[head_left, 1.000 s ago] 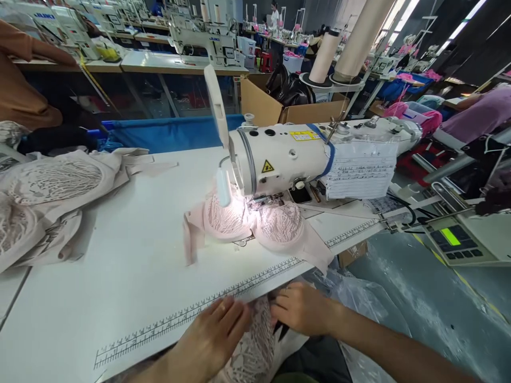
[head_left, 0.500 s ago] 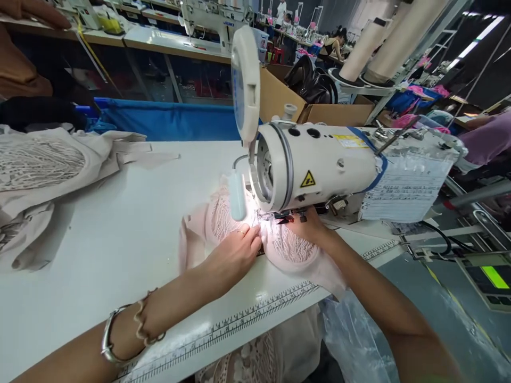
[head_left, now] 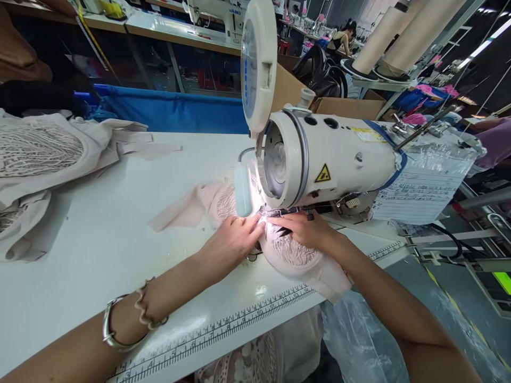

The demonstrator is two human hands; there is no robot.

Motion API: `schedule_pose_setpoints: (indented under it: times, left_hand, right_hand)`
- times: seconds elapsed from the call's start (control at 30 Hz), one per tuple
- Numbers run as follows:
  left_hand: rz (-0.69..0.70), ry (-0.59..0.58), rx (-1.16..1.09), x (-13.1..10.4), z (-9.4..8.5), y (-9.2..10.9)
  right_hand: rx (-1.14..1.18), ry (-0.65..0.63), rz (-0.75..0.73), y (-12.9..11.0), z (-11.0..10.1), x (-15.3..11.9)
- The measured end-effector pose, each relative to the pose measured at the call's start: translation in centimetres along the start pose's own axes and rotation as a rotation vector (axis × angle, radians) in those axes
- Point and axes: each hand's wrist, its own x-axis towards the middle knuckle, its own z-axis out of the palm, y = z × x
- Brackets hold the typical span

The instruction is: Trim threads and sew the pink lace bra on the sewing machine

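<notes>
A pale pink bra (head_left: 295, 250) with lace-patterned cups lies under the head of a white sewing machine (head_left: 335, 159), lit by a bright lamp at the needle. My left hand (head_left: 233, 239) has its fingertips pressed together on the fabric between the cups, just in front of the needle. Over the nearer cup, my right hand (head_left: 307, 229) reaches its fingers toward the same spot. Dark pointed blades, seemingly thread snips (head_left: 284, 232), stick out from under its fingers; their handle is hidden. The two hands' fingertips nearly meet at the presser foot.
More beige lace bra pieces (head_left: 40, 154) are heaped at the table's left. A printed ruler (head_left: 223, 330) runs along the front edge. Behind the table hang a blue cloth (head_left: 171, 109) and stands a cardboard box (head_left: 347, 108). A handwritten sheet (head_left: 427, 186) hangs on the machine.
My right hand has come out from beneath the machine arm, its fingers now by the needle and dark blades showing. The bra's far side has swung out leftward. The view has shifted slightly.
</notes>
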Motion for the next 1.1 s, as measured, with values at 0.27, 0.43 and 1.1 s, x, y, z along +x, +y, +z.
schedule_pose_setpoints:
  times: [0.27,0.43,1.1]
  left_hand:
    - [-0.053,0.029,-0.132,0.3,0.5,-1.9]
    - [-0.086,0.088,-0.115,0.5,0.7,-2.1]
    - [-0.007,-0.066,0.067,0.1,0.4,3.5]
  right_hand:
    - [-0.053,0.023,0.211,-2.7,-1.2,-0.1]
    - [0.044,-0.026,0.433,-4.0,-1.7,0.6]
    - [0.008,0.210,0.192,-2.4,1.0,-1.1]
